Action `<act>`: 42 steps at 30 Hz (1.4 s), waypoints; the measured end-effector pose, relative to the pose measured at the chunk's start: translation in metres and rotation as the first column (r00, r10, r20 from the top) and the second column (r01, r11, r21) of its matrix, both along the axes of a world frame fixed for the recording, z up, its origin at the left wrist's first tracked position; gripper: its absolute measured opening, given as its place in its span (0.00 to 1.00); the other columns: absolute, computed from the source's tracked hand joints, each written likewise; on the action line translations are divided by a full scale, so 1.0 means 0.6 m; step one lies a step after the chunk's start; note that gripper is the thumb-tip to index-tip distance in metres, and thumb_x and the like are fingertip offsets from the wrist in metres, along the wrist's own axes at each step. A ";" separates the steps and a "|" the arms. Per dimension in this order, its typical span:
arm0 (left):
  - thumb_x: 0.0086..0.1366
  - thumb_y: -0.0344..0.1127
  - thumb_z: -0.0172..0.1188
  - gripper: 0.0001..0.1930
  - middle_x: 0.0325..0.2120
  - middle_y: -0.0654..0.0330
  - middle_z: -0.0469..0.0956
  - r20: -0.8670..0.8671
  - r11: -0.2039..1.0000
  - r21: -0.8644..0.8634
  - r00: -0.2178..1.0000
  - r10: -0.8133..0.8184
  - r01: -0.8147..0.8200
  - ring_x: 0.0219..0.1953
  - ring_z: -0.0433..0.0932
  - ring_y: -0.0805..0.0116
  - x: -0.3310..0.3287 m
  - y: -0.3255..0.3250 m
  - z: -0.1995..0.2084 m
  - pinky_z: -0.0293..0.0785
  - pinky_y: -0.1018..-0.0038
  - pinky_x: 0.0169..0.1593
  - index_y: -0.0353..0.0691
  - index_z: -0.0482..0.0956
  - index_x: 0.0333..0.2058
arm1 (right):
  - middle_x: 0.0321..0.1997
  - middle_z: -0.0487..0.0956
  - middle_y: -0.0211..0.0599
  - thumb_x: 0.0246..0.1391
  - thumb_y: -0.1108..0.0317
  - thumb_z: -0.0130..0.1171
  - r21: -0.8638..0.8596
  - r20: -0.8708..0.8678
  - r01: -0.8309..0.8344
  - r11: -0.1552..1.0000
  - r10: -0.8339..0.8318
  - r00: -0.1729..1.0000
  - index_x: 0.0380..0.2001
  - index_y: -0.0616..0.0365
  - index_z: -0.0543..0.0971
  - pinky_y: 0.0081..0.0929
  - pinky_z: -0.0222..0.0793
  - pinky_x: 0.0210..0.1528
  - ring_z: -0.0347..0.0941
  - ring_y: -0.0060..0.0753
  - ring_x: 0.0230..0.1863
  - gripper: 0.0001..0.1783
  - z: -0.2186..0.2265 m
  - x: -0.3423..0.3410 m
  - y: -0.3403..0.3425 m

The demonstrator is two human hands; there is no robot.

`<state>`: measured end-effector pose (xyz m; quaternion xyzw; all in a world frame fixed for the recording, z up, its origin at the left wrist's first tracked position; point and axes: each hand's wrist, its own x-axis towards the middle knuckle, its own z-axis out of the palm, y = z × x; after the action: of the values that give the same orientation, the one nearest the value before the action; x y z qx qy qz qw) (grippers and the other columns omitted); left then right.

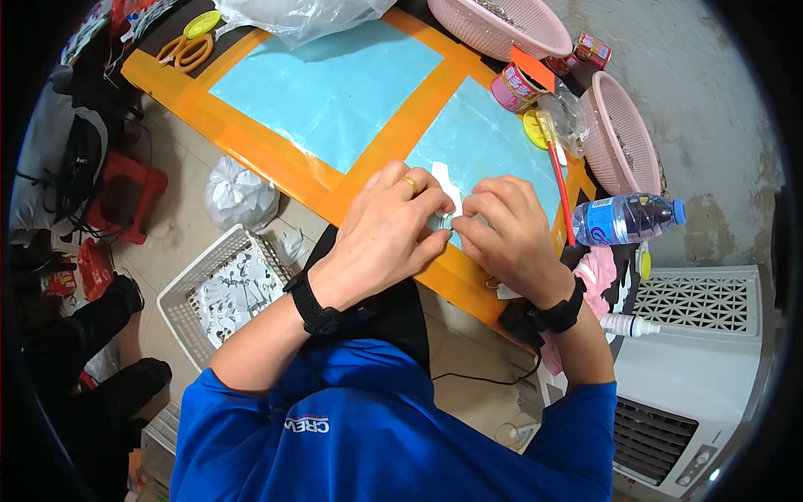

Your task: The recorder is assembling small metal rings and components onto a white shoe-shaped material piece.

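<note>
So right now I've got both hands pinched in on one tiny thing: my left hand (pixel 386 230) and right hand (pixel 512 233) meet fingertip to fingertip over a small silvery metal piece (pixel 443 222), which sits right between them just above the near orange edge of the table (pixel 276 151). Both sets of fingers are curled closed around it, though the piece is so small I can't tell exactly what it is or how each finger grips. A strip of white paper (pixel 449 186) lies just beyond my fingertips on the blue mat. My take for doing this bit well: keep the wrists planted on the table edge for steadiness, work with thumb and forefinger only, and don't squeeze so hard the piece pops out, because I reckon it would drop toward the white basket (pixel 188 289) on the floor below my left elbow. The water bottle (pixel 627 219) lying just past my right hand is close enough to bump, so I'd keep that elbow tucked.
</note>
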<state>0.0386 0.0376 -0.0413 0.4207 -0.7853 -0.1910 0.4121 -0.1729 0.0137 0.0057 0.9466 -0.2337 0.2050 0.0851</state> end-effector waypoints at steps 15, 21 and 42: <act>0.59 0.31 0.70 0.11 0.44 0.54 0.77 -0.007 0.997 0.079 1.000 -0.022 0.023 0.47 0.74 0.55 0.003 0.002 0.009 0.74 0.63 0.53 0.40 0.84 0.42 | 0.51 0.75 0.36 0.43 0.74 0.64 0.182 -0.124 -0.051 0.982 0.074 0.989 0.35 0.64 0.82 0.44 0.72 0.61 0.73 0.43 0.59 0.13 0.021 -0.030 0.005; 0.61 0.26 0.67 0.11 0.42 0.55 0.79 -0.191 0.982 0.189 0.980 0.057 -0.021 0.48 0.76 0.54 0.026 0.006 0.022 0.78 0.64 0.47 0.36 0.85 0.42 | 0.47 0.78 0.36 0.41 0.74 0.63 0.233 -0.091 -0.043 0.971 0.065 0.994 0.36 0.64 0.82 0.46 0.71 0.63 0.72 0.45 0.62 0.14 0.021 -0.032 0.004; 0.56 0.30 0.71 0.27 0.50 0.61 0.80 0.278 0.971 -0.237 0.959 0.060 0.008 0.59 0.73 0.51 -0.002 0.031 0.006 0.67 0.53 0.59 0.46 0.78 0.56 | 0.48 0.80 0.40 0.42 0.72 0.66 0.200 0.024 -0.096 0.975 0.093 0.995 0.39 0.66 0.83 0.59 0.61 0.73 0.67 0.55 0.70 0.18 0.011 -0.054 0.010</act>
<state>0.0371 0.0559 -0.0380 0.4021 -0.8475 -0.0288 0.3452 -0.2054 0.0200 0.0122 0.9589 -0.2084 0.1912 -0.0223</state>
